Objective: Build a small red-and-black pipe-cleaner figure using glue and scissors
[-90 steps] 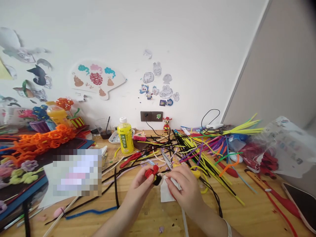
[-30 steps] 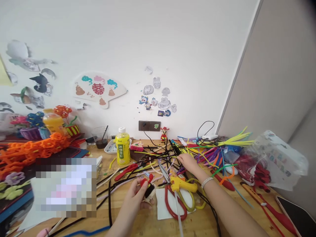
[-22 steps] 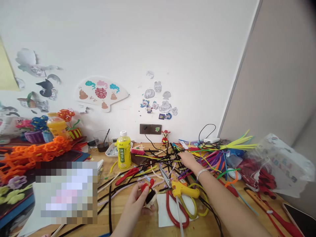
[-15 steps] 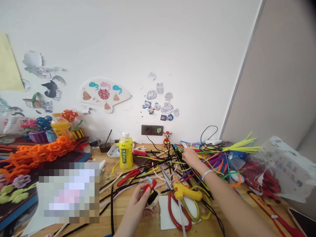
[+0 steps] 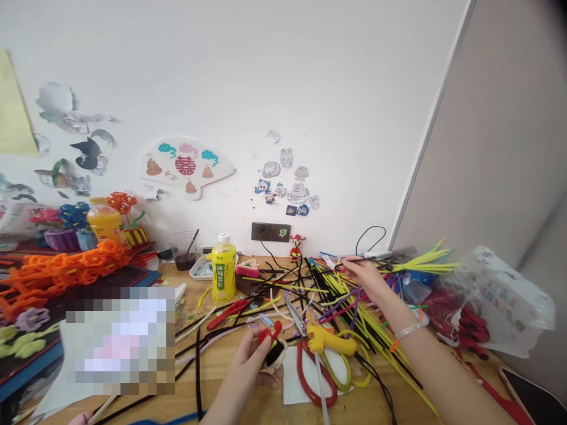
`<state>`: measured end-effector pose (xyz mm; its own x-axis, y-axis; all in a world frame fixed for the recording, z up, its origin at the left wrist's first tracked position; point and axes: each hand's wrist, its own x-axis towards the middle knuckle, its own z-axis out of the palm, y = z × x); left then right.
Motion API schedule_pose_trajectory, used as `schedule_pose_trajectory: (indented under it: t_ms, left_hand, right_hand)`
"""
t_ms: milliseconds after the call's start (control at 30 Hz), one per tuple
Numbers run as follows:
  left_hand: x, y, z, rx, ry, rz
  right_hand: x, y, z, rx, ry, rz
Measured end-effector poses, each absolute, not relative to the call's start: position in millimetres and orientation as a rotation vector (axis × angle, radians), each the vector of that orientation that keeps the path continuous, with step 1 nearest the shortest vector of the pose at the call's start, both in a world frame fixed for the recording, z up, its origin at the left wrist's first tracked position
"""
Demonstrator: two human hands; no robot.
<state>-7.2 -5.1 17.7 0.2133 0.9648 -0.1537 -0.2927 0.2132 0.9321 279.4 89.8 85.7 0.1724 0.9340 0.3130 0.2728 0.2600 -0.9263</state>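
Note:
Pinched in my left hand [image 5: 248,366] is a small fuzzy figure [image 5: 274,354] in red, black and cream; my fingers hide part of it. Over the back right of the pipe cleaner pile [image 5: 328,295], my right hand [image 5: 361,270] has its thumb and fingertips together on a thin, dark pipe cleaner. Most of that strand is lost among the others. A yellow hot glue gun [image 5: 330,341] lies right of the figure, beside scissors with red and olive handles [image 5: 302,378]. White paper [image 5: 292,386] is under the scissors.
A yellow-labelled bottle [image 5: 224,271] and a cup of dark drink [image 5: 183,251] stand at the back. Red-handled pliers [image 5: 228,313] lie near the bottle. Orange fuzzy work [image 5: 66,268] fills the left, a plastic bag [image 5: 509,301] the right. A small red-hatted figure [image 5: 296,248] stands by the wall.
My right hand has moved right and slightly up across the pile. More long yellow strands show beside my right forearm. My left hand still holds the figure in nearly the same place.

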Motion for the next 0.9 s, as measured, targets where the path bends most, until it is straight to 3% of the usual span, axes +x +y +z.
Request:
schedule_pose_trajectory:
  t_ms: [367,600,900]
  left_hand:
    - [-3.1,-8.0,7.8,0.889,0.746,1.056]
    - [-7.1,-16.1,13.5,1.006,0.563,1.005]
    - [-12.1,-26.6,32.5,1.049,0.376,1.049]
  right_hand:
    - [210.4,-10.8,55.2,-0.845,-1.165,1.265]
    - [178.6,-23.3,26.9,-1.04,-1.47,1.358]
    - [175.0,-37.7,24.1,-1.388,-1.917,1.189]
